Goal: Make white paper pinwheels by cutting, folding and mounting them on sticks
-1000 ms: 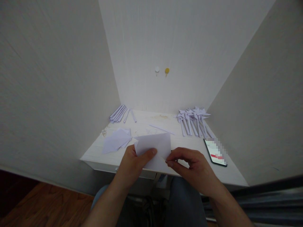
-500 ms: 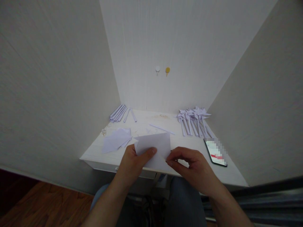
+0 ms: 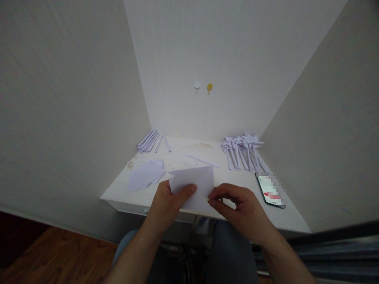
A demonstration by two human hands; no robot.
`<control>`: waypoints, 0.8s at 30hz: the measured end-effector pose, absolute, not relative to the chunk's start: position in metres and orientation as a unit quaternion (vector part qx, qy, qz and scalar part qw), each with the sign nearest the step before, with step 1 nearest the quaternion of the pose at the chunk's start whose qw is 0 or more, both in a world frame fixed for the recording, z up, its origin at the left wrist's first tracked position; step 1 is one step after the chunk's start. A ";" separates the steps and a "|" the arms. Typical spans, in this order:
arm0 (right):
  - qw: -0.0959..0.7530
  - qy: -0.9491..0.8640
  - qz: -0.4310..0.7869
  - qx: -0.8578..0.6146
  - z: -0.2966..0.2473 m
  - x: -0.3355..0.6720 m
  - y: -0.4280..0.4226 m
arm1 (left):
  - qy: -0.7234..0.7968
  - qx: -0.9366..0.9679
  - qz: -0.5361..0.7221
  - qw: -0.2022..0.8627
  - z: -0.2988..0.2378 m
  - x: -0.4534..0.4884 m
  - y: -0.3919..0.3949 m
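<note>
A folded white paper sheet (image 3: 197, 181) is held over the near edge of a small white table (image 3: 118, 193). My left hand (image 3: 168, 203) grips the sheet's left side, thumb pressed on top. My right hand (image 3: 239, 209) pinches the sheet's lower right corner between thumb and fingers. Both hands are closed on the paper.
Folded paper pieces (image 3: 146, 173) lie at the table's left. Paper strips (image 3: 151, 141) sit at the back left, one loose strip (image 3: 203, 161) in the middle, and several paper pinwheels (image 3: 242, 152) at the back right. A phone (image 3: 271, 190) lies on the right. Walls enclose three sides.
</note>
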State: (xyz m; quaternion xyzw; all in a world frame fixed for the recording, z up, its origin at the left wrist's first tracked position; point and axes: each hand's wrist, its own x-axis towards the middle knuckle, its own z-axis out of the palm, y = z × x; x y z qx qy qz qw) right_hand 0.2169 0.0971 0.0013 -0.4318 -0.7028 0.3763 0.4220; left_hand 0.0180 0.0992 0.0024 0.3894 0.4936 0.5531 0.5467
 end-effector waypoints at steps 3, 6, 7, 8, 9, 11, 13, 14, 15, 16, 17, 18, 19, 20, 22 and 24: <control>0.447 -0.676 0.387 -0.440 -0.004 0.216 0.098 | 0.484 0.396 0.547 0.557 -0.005 0.015 0.103; 0.487 -0.633 0.399 -0.452 -0.010 0.214 0.100 | 0.450 0.391 0.579 0.556 -0.014 0.015 0.108; 0.499 -0.617 0.404 -0.455 -0.011 0.212 0.101 | 0.438 0.388 0.592 0.554 -0.017 0.016 0.109; 0.510 -0.601 0.411 -0.458 -0.013 0.211 0.101 | 0.430 0.384 0.602 0.552 -0.019 0.017 0.111; 0.519 -0.588 0.418 -0.459 -0.014 0.209 0.102 | 0.425 0.380 0.609 0.552 -0.021 0.018 0.112; 0.536 -0.564 0.430 -0.458 -0.019 0.204 0.102 | 0.413 0.363 0.619 0.561 -0.025 0.022 0.113; 0.555 -0.545 0.433 -0.455 -0.023 0.199 0.102 | 0.399 0.338 0.628 0.576 -0.028 0.027 0.115; 0.564 -0.538 0.432 -0.455 -0.026 0.196 0.101 | 0.395 0.325 0.632 0.582 -0.030 0.029 0.115; 0.570 -0.533 0.428 -0.456 -0.029 0.193 0.100 | 0.392 0.315 0.634 0.588 -0.032 0.032 0.116; 0.574 -0.531 0.424 -0.458 -0.032 0.189 0.099 | 0.390 0.308 0.633 0.593 -0.034 0.035 0.116; 0.575 -0.532 0.417 -0.461 -0.035 0.186 0.098 | 0.390 0.303 0.631 0.598 -0.036 0.037 0.117; 0.574 -0.537 0.408 -0.465 -0.038 0.183 0.097 | 0.390 0.301 0.629 0.601 -0.037 0.039 0.118; 0.570 -0.545 0.399 -0.467 -0.041 0.181 0.096 | 0.392 0.301 0.628 0.601 -0.039 0.041 0.119; 0.565 -0.555 0.392 -0.468 -0.043 0.179 0.096 | 0.397 0.302 0.627 0.598 -0.040 0.042 0.120; 0.543 -0.585 0.389 -0.461 -0.046 0.180 0.095 | 0.410 0.308 0.629 0.585 -0.041 0.042 0.122; 0.518 -0.615 0.392 -0.448 -0.044 0.186 0.097 | 0.416 0.321 0.625 0.578 -0.040 0.038 0.123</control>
